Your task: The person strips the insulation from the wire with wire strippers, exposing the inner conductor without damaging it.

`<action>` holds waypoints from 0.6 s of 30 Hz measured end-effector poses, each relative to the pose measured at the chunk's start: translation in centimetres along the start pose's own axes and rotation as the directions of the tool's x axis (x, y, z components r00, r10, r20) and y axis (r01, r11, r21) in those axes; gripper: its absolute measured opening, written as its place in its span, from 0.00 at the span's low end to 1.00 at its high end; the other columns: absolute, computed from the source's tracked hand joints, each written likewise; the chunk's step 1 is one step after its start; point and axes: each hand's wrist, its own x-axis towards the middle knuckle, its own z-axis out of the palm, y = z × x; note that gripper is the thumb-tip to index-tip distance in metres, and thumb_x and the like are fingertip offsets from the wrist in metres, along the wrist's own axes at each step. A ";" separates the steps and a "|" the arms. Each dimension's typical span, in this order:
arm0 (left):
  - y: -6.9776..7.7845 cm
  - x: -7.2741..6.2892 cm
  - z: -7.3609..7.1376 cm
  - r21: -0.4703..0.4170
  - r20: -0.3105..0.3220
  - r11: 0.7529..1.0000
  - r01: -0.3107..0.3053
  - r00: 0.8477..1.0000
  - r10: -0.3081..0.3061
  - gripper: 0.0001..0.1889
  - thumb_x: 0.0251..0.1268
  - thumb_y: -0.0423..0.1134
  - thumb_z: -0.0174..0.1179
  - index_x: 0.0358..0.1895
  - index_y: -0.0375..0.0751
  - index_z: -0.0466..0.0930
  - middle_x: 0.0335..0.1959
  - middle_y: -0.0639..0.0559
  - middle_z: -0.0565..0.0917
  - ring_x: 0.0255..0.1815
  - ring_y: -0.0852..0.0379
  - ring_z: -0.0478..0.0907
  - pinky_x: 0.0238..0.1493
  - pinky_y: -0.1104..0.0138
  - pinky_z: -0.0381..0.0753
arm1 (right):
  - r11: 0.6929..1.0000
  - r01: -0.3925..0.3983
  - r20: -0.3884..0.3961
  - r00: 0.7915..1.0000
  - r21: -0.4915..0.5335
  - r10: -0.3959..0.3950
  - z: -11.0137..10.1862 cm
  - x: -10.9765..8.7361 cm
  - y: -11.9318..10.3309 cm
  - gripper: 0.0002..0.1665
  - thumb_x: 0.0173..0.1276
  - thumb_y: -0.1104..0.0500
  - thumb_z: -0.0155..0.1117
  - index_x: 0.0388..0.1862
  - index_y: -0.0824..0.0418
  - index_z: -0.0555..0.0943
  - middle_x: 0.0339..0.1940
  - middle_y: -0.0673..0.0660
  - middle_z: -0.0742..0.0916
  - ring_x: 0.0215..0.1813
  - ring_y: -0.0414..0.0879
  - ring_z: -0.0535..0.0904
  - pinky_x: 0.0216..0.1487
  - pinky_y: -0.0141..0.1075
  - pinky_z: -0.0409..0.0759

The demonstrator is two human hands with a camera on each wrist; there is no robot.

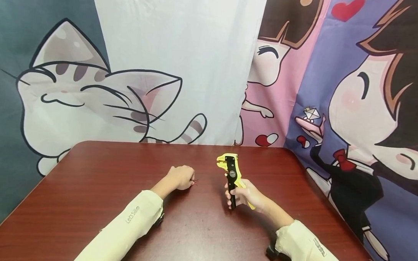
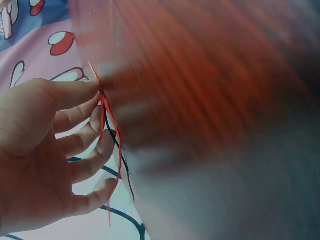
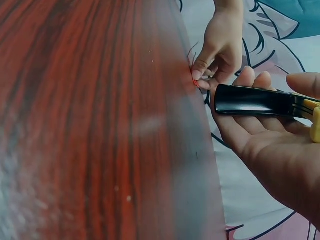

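Observation:
My left hand (image 1: 181, 177) pinches a few thin wires (image 2: 119, 145), red and black, between thumb and forefinger. In the left wrist view the wires hang down past the other fingers, and a short red end sticks up above the thumb tip. To the right, my right hand (image 1: 251, 196) grips a yellow and black wire stripper (image 1: 232, 171), jaws upward and apart from the wires. Its black handle (image 3: 255, 100) lies across the fingers in the right wrist view, with the jaws out of that frame.
Both hands are over a reddish-brown wooden table (image 1: 89, 203). A cartoon-printed cloth (image 1: 211, 69) hangs behind the table and along its right side. Dark straps show at both sleeve cuffs.

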 end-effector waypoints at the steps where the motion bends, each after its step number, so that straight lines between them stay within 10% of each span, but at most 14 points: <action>1: 0.0 0.0 0.0 -0.001 -0.001 1.000 -0.002 1.000 0.002 0.11 0.64 0.40 0.63 0.24 0.52 0.74 0.28 0.58 0.77 0.36 0.56 0.77 0.48 0.48 0.71 | 1.000 -0.001 0.005 1.000 -0.003 0.001 0.0 0.0 0.0 0.14 0.66 0.69 0.47 0.51 0.71 0.68 0.32 0.58 0.80 0.32 0.51 0.82 0.39 0.48 0.83; 11: -0.2 -0.1 0.3 0.092 -0.003 0.993 -0.079 0.997 0.080 0.12 0.68 0.38 0.51 0.23 0.49 0.74 0.35 0.53 0.80 0.45 0.49 0.78 0.47 0.47 0.70 | 1.000 -0.004 0.006 1.000 -0.029 0.004 0.1 -0.3 0.2 0.16 0.66 0.69 0.48 0.52 0.75 0.66 0.32 0.57 0.81 0.33 0.51 0.81 0.39 0.48 0.82; 18: -0.7 -0.6 -0.9 0.066 -0.216 0.982 -0.175 0.959 0.186 0.08 0.72 0.42 0.52 0.31 0.53 0.72 0.26 0.62 0.75 0.36 0.54 0.75 0.42 0.50 0.68 | 0.999 -0.018 -0.021 1.000 -0.034 0.017 -0.1 -0.5 0.1 0.17 0.67 0.68 0.48 0.53 0.75 0.66 0.32 0.59 0.80 0.33 0.52 0.81 0.38 0.49 0.82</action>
